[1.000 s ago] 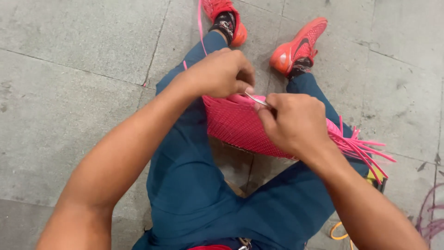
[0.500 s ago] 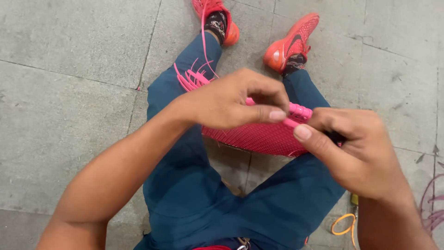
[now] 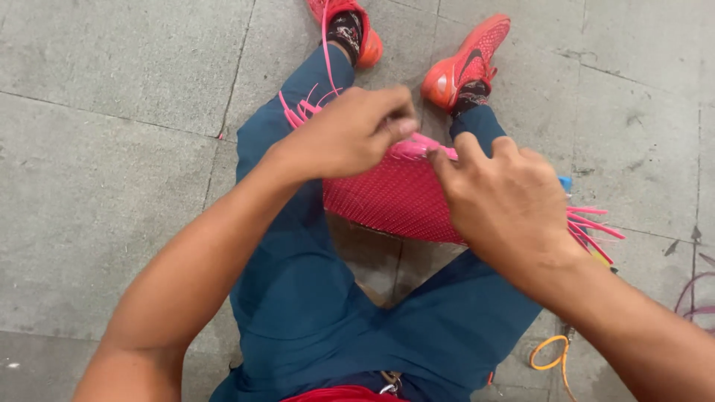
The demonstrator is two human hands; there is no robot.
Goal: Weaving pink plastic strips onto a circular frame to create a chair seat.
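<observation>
Floor [image 3: 112, 112]: a grey stone floor with thin joints is seen under everything; the person is seated on it.
Trousers [image 3: 298, 298]: dark teal trousers cover both legs, which are spread towards the far side.
Woven piece [image 3: 395, 197]: a pink woven piece with a fine mesh pattern is laid across the gap between the legs, in the middle of the scene, resting on both thighs. Its far edge is held by both hands.
Left hand [image 3: 350, 134]: it is placed at the far left part of the woven piece. The grip is closed, with fingertips pinched on a pink strand at the far edge.
Right hand [image 3: 506, 201]: it is placed over the right part of the woven piece, with the back turned up. The fingers are bent down on the far edge; the grip seems closed on the woven piece, but the fingertips are hidden.
Shoes [image 3: 465, 63]: two orange-red shoes are seen at the far side, near each other.
Loose strands [image 3: 592, 227]: pink strands stick out to the right of the right wrist; more pink strands [image 3: 302, 108] are spread just left of the left hand.
Orange cord [image 3: 551, 357]: a thin orange loop is lying on the floor at the near right, beside the right leg.
</observation>
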